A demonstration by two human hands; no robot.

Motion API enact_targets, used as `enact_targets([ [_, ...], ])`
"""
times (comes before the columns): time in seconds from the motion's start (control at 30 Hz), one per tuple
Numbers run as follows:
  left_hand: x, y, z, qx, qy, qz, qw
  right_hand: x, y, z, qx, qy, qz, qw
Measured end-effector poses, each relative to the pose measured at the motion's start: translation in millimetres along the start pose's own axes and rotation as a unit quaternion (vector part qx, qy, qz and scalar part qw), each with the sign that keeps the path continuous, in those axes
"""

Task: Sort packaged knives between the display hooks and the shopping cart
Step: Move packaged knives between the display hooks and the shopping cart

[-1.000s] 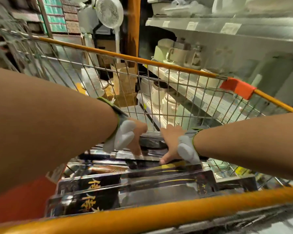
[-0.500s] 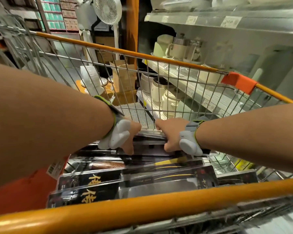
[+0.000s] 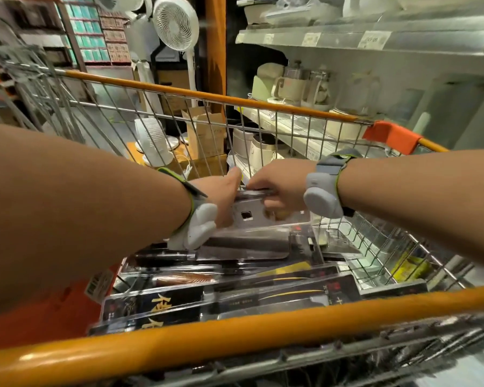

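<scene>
Your left hand (image 3: 224, 196) and right hand (image 3: 277, 188) both reach into the shopping cart (image 3: 235, 331), each with fingers curled round the far end of one packaged knife (image 3: 252, 216), lifted clear above the pile. More packaged knives (image 3: 235, 291) lie flat in the cart below, near the orange handle.

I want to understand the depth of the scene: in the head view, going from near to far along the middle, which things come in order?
Near orange cart handle bar → black packaged knives → clear knife package held by both hands → far orange cart rim → white standing fan.
</scene>
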State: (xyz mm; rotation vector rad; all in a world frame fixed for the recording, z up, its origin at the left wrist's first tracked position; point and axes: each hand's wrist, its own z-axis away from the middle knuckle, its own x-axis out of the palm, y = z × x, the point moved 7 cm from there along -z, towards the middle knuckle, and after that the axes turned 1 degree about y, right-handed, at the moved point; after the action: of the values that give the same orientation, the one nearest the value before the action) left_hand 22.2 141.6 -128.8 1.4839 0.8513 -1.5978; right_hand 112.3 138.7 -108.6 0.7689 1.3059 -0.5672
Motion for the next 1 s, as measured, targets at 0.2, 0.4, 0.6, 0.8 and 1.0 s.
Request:
enact_targets([
  [0.2,-18.0,6.6,-1.4,0.002,0.012,-0.09,0.996,-20.7,11.0,11.2,0.048,0.089,-0.013,0.995],
  [0.4,-45.7,-7.4,-3.7,-0.022,0.063,-0.077,0.995,-38.2,68.7,27.7,0.238,0.182,0.003,0.954],
  [0.6,-75.8,-10.6,-5.4,-0.028,0.137,-0.029,0.99,-15.8,90.6,44.3,0.458,0.152,-0.265,0.835],
  [0.8,-76.5,3.5,-5.8,0.031,0.219,0.019,0.975,3.8,26.5,9.7,0.272,0.139,-0.626,0.717],
  [1.0,-75.8,14.3,1.0,0.073,0.238,0.141,0.958,-13.1,26.1,20.0,0.216,0.209,-0.726,0.619],
])
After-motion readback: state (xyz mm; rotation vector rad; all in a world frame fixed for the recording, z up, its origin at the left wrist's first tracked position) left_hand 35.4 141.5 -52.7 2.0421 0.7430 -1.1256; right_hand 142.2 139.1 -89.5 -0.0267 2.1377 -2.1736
